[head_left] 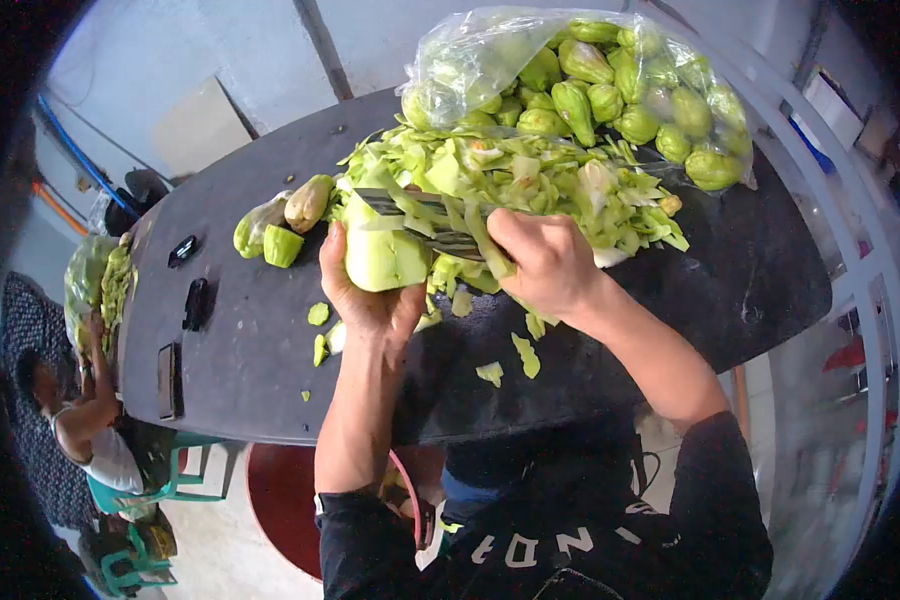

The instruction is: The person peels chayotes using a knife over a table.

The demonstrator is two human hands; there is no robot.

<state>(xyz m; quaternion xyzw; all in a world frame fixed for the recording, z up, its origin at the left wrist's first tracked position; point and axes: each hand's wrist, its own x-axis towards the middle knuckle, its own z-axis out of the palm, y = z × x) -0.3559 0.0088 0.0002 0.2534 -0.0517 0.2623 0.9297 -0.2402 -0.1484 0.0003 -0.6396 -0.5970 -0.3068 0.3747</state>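
Note:
My left hand (365, 295) grips a pale green chayote (380, 255) that is partly peeled, held just above the black table (240, 350). My right hand (545, 262) is closed on the handle of a knife (405, 205), its blade lying across the top of the chayote. Behind both hands is a heap of green peelings (510, 175).
A clear plastic bag of whole chayotes (610, 90) sits at the far right of the table. Two chayotes and a cut piece (280, 225) lie to the left. Small dark objects (185, 300) rest near the table's left edge. Another person (85, 420) sits at lower left beside a green chair.

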